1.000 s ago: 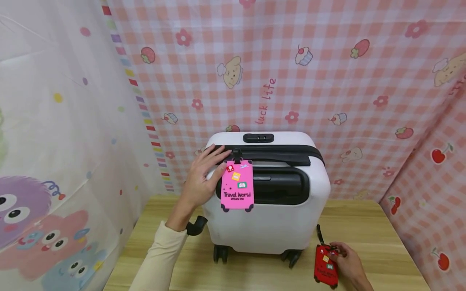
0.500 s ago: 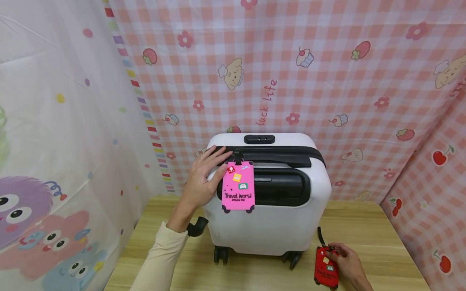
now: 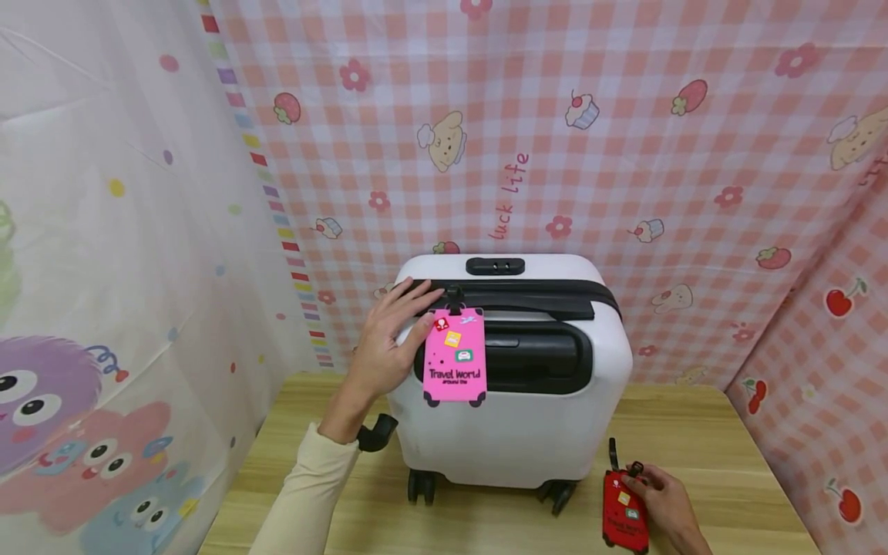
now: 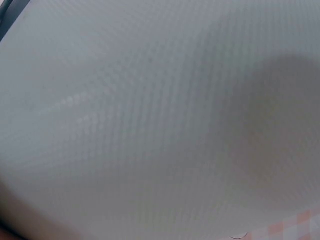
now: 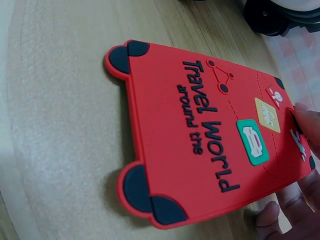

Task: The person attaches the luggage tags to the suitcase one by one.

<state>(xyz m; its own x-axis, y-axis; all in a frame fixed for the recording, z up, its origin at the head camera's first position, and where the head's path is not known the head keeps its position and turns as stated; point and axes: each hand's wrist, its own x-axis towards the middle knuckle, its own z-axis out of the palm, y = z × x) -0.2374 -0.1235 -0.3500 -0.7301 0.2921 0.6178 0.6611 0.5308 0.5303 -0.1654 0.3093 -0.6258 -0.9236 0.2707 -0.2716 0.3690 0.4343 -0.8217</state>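
A white suitcase (image 3: 499,439) stands upright on its wheels in the head view. Flat against its upper left corner rests my left hand (image 3: 385,347), fingers extended and thumb at the left edge of a pink luggage tag (image 3: 454,378). That tag hangs by a black strap from the suitcase's top handle (image 3: 527,297). Low on the right, my right hand (image 3: 669,505) pinches the top end of a red luggage tag (image 5: 200,145) marked "Travel World", its black strap (image 3: 613,455) sticking up. White suitcase shell (image 4: 125,120) fills most of the left wrist view.
A wooden tabletop (image 3: 694,432) lies under the suitcase. Pink checked cloth (image 3: 610,169) hangs close behind it, and a white printed sheet (image 3: 173,254) hangs on the left. A black curved piece (image 3: 378,433) juts out near my left wrist.
My right hand has turned the red luggage tag slightly and shifted it a little right, bringing the black loop at its top into view. The left hand stays in place.
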